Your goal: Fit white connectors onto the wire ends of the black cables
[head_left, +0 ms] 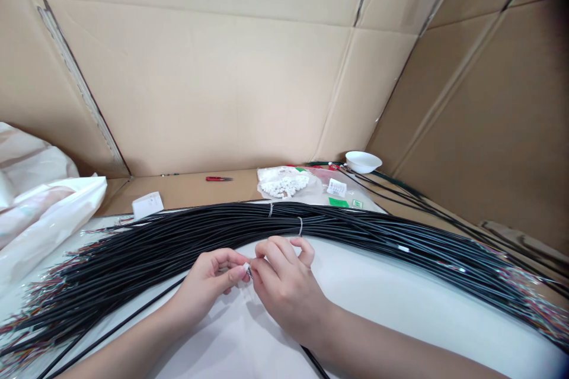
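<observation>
Between thumb and fingers, my left hand (213,278) pinches a small white connector (246,267). My right hand (284,287) meets it from the right, fingertips closed at thin wires beside the connector; the wires are mostly hidden by the fingers. A black cable (313,361) shows below my right wrist, and it may lead up into that hand. Just beyond both hands lies a thick bundle of black cables (178,243), tied with pale ties near its middle, with coloured wire ends fanned out at both sides.
Behind the bundle sit a clear bag of white connectors (284,183), a white bowl (363,161), red-handled tweezers or snips (217,179) and a paper slip (147,205). White plastic sheeting (44,213) is heaped at left. Cardboard walls (200,83) enclose the back and right.
</observation>
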`<state>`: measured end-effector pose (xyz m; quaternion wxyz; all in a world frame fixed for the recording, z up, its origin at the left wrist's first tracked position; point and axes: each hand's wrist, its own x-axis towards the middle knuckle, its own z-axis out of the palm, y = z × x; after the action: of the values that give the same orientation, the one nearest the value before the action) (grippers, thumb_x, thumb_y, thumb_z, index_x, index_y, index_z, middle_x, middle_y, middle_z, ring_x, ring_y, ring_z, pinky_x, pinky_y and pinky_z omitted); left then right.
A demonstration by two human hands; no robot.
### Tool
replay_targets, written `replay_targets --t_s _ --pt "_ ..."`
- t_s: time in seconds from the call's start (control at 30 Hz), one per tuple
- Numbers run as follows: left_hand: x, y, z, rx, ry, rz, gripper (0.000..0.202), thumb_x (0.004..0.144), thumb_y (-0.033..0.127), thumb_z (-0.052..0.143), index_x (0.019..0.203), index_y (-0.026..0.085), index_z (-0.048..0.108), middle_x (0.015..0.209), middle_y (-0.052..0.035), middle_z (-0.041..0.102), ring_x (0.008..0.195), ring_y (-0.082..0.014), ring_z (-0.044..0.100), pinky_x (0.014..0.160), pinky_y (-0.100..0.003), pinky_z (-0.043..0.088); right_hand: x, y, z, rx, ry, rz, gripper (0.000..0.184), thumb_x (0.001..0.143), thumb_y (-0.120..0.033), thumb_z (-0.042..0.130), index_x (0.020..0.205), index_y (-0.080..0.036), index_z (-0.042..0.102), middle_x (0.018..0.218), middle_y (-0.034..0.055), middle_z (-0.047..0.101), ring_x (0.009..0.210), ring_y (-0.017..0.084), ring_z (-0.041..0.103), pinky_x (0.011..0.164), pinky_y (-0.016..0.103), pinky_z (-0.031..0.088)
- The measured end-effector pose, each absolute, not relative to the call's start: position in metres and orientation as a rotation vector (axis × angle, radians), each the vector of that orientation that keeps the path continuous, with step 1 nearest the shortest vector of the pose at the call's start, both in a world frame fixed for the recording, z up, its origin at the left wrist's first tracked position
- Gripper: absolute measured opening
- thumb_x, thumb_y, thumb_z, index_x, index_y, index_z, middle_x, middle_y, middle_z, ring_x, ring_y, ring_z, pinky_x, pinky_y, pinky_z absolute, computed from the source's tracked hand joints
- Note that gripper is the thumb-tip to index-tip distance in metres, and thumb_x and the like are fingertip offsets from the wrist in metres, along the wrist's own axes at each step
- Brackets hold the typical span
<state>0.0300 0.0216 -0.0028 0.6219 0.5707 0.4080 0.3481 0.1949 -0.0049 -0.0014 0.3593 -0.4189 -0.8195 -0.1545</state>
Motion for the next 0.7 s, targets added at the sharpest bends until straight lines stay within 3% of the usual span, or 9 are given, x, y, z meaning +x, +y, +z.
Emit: replay_targets --t_s 0.27,0.7 --pt "0.031 0.022 -0.003 1.307 0.927 0.778 0.024 0.070 0.035 0.066 0.080 0.013 0.066 0.064 -0.0027 0.063 0.059 -0.0122 0.051 0.053 -0.021 0.035 0.193 -0.005 -0.003 -1.075 -2.063 -0.372 0.013 0.080 -0.010 0.048 0.071 -0.017 0.053 0.077 0.0003 0.056 0.079 0.014 0.048 0.081 0.036 0.020" --pt "0.030 0.021 -0.002 1.320 0.935 0.860 0.021 0.073 0.034 0.064 0.082 0.016 0.064 0.071 -0.0030 0.060 0.066 -0.0137 0.051 0.052 -0.019 0.037 0.192 -0.003 0.016 -1.348 -1.863 0.357 0.009 0.075 -0.014 0.057 0.069 -0.021 0.058 0.082 -0.0014 0.053 0.081 0.014 0.050 0.074 0.030 0.029"
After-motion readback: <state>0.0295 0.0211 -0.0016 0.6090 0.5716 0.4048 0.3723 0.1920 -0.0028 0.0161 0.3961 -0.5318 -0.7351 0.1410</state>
